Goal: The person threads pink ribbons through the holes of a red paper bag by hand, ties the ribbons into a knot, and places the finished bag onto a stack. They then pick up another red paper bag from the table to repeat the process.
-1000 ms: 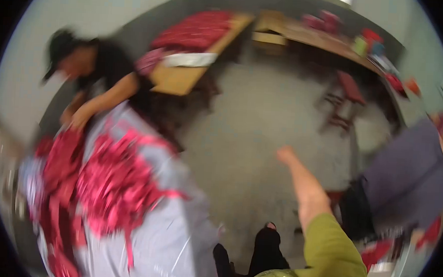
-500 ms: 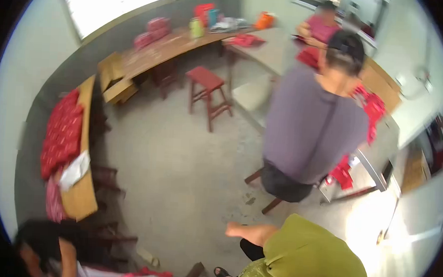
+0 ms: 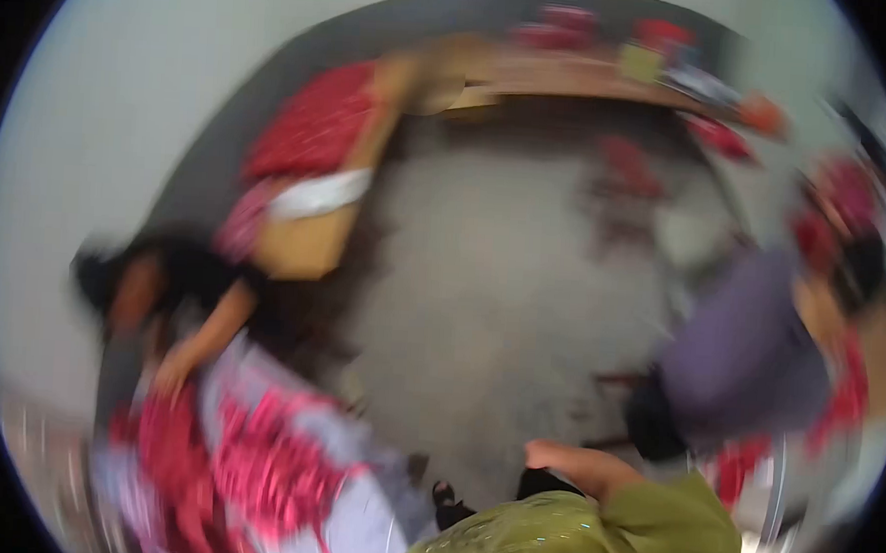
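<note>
My right hand (image 3: 546, 453) reaches across in front of my green shirt (image 3: 509, 540), above my dark trouser leg (image 3: 542, 482). Blur hides its fingers, and I make out nothing in it. My left hand is out of view. To the left of my body, a heap of pink-red strips (image 3: 273, 458) lies on a pale grey-white covered surface (image 3: 365, 518). Beside the heap are darker red pieces of cloth (image 3: 179, 443), which a co-worker's hand (image 3: 173, 371) touches.
A co-worker in black (image 3: 203, 274) leans in at the left. Another, in a purple-grey top (image 3: 750, 343), sits at the right, with a third person behind. Along the walls, benches (image 3: 309, 244) carry red packs (image 3: 316, 120) and bags. A red stool (image 3: 629, 171) stands on the grey floor (image 3: 481, 309).
My view has swung left and down, smearing the picture. The left co-worker and the heap of pink-red strips have come into fuller view. My right hand stays in front of my body.
</note>
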Demonstrator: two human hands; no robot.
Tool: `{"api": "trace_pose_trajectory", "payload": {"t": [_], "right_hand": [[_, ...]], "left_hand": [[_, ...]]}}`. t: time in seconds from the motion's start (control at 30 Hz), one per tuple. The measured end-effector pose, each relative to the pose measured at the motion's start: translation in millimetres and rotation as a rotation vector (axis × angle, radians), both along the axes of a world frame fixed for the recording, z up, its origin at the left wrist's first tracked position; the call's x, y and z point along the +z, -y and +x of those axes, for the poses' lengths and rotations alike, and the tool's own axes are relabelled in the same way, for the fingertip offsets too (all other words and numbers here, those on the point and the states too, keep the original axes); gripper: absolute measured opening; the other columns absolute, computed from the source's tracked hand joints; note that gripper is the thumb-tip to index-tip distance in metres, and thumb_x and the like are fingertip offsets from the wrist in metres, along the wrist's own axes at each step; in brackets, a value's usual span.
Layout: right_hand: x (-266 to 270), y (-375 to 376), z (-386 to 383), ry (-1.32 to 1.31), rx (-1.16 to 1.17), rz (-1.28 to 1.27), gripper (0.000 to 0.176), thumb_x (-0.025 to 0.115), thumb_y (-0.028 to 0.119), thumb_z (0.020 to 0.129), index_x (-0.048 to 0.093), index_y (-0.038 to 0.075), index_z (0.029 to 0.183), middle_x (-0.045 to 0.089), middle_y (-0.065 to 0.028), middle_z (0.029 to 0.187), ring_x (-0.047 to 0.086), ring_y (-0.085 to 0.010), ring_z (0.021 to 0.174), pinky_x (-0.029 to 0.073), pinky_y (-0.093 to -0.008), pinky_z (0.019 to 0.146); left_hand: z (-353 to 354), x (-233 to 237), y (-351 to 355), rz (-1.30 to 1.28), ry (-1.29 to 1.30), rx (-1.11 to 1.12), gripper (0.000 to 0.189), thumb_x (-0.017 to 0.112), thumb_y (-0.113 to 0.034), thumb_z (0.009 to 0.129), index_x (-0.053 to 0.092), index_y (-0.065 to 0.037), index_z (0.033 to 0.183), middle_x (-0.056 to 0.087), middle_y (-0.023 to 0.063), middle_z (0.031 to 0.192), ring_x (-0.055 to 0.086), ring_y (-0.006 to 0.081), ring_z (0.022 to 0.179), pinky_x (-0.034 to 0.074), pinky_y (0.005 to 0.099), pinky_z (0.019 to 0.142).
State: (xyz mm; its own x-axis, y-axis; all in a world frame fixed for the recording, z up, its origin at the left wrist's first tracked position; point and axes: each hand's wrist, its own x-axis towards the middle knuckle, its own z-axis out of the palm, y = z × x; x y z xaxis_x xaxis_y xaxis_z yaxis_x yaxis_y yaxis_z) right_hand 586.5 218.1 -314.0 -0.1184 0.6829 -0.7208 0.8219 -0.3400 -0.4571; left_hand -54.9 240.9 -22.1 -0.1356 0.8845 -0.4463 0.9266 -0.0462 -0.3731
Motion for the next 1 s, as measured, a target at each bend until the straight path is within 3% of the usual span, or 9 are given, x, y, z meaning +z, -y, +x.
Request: {"api": "trace_pose_trajectory", "payload": {"t": [0.1,0.13,0.17,0.2,0.33,0.53,0.73,0.9,1.0], "right_hand": [[31.6,-79.2,-3.8,0.073,0.066,0.124,0.027,0.063,0.023,0.075,0.072,0.001,0.089,0.068,-0.0229,0.090,0.066,-0.0378,0.086,0.052,-0.0447,0.076],[47.3,-101.3,-8.1,-0.004,-0.043,0.213,0.027,0.064,0.024,0.076,0.071,0.001,0.089,0.068,-0.0222,0.089,0.067,-0.0369,0.087,0.053,-0.0435,0.076],[49.5,-133.4,-23.5,-0.126,-0.174,0.336,0.020,0.065,0.020,0.077,0.070,0.002,0.083,0.068,-0.0155,0.081,0.065,-0.0279,0.078,0.052,-0.0392,0.070],[46.7,-161.6,-40.2,-0.255,-0.343,0.450,0.014,0.065,0.017,0.078,0.068,0.003,0.077,0.067,-0.0088,0.073,0.063,-0.0189,0.070,0.051,-0.0348,0.064],[177.7,-253.5,-158.1,-0.969,-0.713,0.454,0.011,0.060,0.007,0.089,0.065,0.002,0.097,0.066,-0.0044,0.082,0.059,-0.0094,0.074,0.048,-0.0226,0.064],[357.4,-311.6,-375.3,-1.161,-0.160,0.651,0.012,0.058,0.001,0.090,0.061,-0.001,0.101,0.065,-0.0058,0.089,0.063,-0.0113,0.080,0.051,-0.0237,0.072],[369.4,-301.5,-580.9,-1.207,0.360,0.170,0.025,0.064,0.011,0.090,0.061,-0.001,0.112,0.067,-0.0076,0.098,0.066,-0.0138,0.086,0.053,-0.0246,0.072],[315.1,-266.5,-714.7,-1.110,0.187,-0.379,0.047,0.074,0.016,0.080,0.057,-0.007,0.118,0.061,-0.0135,0.113,0.061,-0.0219,0.097,0.053,-0.0294,0.077],[305.7,-262.2,-771.0,-0.994,-0.041,-0.395,0.058,0.075,0.015,0.078,0.050,-0.008,0.125,0.057,-0.0197,0.121,0.055,-0.0289,0.111,0.048,-0.0369,0.090]], "left_hand": [[-73.3,-53.6,138.8,0.026,-0.139,-0.015,0.038,0.063,-0.042,0.072,0.075,-0.010,0.090,0.069,0.0137,0.098,0.060,0.0292,0.105,0.033,0.0514,0.104],[-35.8,-26.3,124.6,-0.165,-0.114,0.274,0.035,0.062,-0.038,0.073,0.075,-0.011,0.090,0.069,0.0122,0.099,0.061,0.0247,0.104,0.036,0.0444,0.102],[-13.5,-10.0,110.6,-0.163,-0.190,0.246,0.034,0.061,-0.035,0.072,0.074,-0.010,0.092,0.069,0.0092,0.100,0.062,0.0225,0.101,0.036,0.0391,0.100],[10.4,22.1,82.5,-0.322,-0.135,0.415,0.043,0.060,-0.033,0.074,0.070,-0.003,0.103,0.066,0.0137,0.111,0.057,0.0257,0.111,0.036,0.0367,0.100],[-13.0,-40.7,110.6,0.098,-0.190,0.552,0.059,0.057,-0.026,0.076,0.051,0.011,0.121,0.041,0.0345,0.135,0.034,0.0436,0.133,0.029,0.0415,0.110],[10.5,4.1,101.1,0.177,0.090,0.760,0.057,0.055,-0.018,0.079,0.045,0.012,0.127,0.026,0.0351,0.146,0.023,0.0445,0.140,0.024,0.0486,0.113],[15.4,-18.9,124.1,0.666,0.288,0.845,0.060,0.055,-0.007,0.072,0.040,0.011,0.127,0.025,0.0296,0.150,0.022,0.0403,0.142,0.016,0.0527,0.116],[15.9,-35.1,136.4,0.993,0.310,0.693,0.055,0.050,0.001,0.070,0.044,0.003,0.124,0.034,0.0285,0.146,0.032,0.0424,0.137,0.021,0.0540,0.114],[18.0,-32.5,131.5,0.990,0.304,0.710,0.055,0.050,0.001,0.069,0.043,0.003,0.124,0.035,0.0281,0.145,0.033,0.0426,0.136,0.022,0.0540,0.114]]}}
